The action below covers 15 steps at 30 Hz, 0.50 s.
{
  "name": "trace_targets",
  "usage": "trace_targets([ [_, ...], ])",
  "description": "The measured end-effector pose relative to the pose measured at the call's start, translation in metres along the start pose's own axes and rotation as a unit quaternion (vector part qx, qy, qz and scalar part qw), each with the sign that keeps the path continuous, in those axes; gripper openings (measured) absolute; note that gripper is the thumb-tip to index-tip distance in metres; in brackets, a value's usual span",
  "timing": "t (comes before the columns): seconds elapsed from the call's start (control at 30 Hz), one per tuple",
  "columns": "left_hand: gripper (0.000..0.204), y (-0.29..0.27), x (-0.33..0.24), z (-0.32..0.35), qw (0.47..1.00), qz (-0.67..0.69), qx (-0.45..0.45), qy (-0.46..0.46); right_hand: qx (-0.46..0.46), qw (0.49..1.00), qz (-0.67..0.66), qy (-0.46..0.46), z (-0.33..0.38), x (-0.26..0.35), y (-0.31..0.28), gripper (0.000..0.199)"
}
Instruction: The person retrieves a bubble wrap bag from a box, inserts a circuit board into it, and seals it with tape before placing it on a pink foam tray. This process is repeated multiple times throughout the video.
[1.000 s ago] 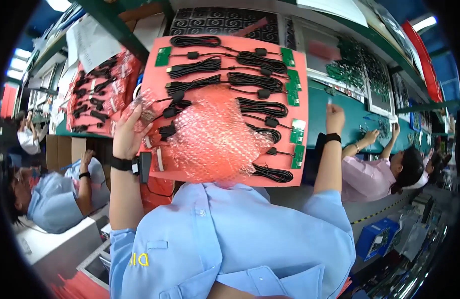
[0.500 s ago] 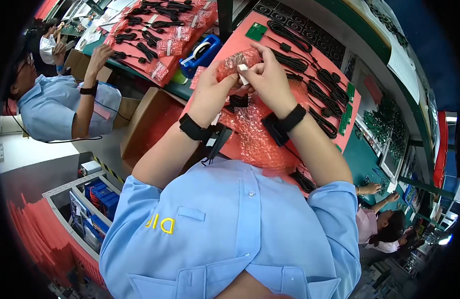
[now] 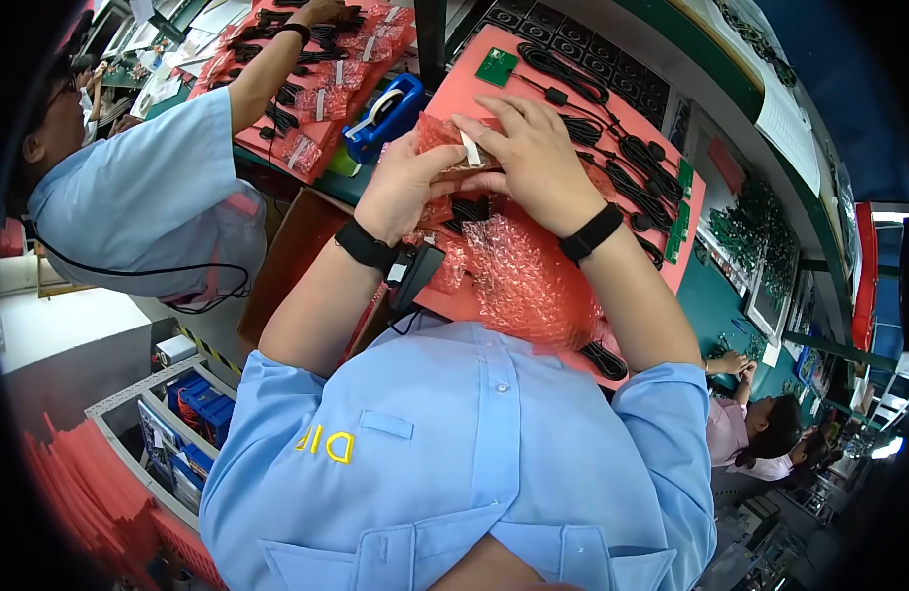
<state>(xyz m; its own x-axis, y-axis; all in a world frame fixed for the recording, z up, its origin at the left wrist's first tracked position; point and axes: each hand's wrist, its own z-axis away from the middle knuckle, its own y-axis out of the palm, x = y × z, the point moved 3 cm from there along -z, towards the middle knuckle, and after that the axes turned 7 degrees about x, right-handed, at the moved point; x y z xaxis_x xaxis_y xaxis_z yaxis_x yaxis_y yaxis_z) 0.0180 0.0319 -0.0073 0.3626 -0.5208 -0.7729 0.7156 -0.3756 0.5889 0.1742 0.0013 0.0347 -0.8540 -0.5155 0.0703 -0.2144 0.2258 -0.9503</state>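
OK, above the pink board (image 3: pixel 466 81), our right hand (image 3: pixel 539 169) and left hand (image 3: pixel 400 187) pinch the packet (image 3: pixel 437 132) between them.
White strip (image 3: pixel 470 149) sits by our left thumb; we'd best keep the packet snug, strip pressed flat.

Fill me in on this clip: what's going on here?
The person's left hand and right hand together hold a small red bubble-wrap bundle, with a white strip showing between them. Below, more loose bubble wrap lies close to the shirt. Coiled black cables and green circuit boards are spread on a pink board. A blue tape dispenser stands to the left, where a co-worker reaches over other cables.
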Motion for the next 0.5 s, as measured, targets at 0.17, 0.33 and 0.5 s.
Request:
trace_targets([
  [0.17,0.032,-0.002,-0.006,-0.012,0.992,-0.116,0.042,0.024,0.027,0.996,-0.062,0.055,-0.007,-0.002,0.003,0.069],
  [0.33,0.046,-0.013,-0.033,-0.037,0.944,-0.316,0.059,0.068,0.078,0.981,-0.086,0.157,-0.005,-0.026,-0.003,0.075],
  [0.5,0.072,-0.044,-0.048,-0.062,0.699,-0.679,-0.034,0.221,-0.008,0.975,-0.066,0.21,0.034,-0.049,-0.064,0.084],
])
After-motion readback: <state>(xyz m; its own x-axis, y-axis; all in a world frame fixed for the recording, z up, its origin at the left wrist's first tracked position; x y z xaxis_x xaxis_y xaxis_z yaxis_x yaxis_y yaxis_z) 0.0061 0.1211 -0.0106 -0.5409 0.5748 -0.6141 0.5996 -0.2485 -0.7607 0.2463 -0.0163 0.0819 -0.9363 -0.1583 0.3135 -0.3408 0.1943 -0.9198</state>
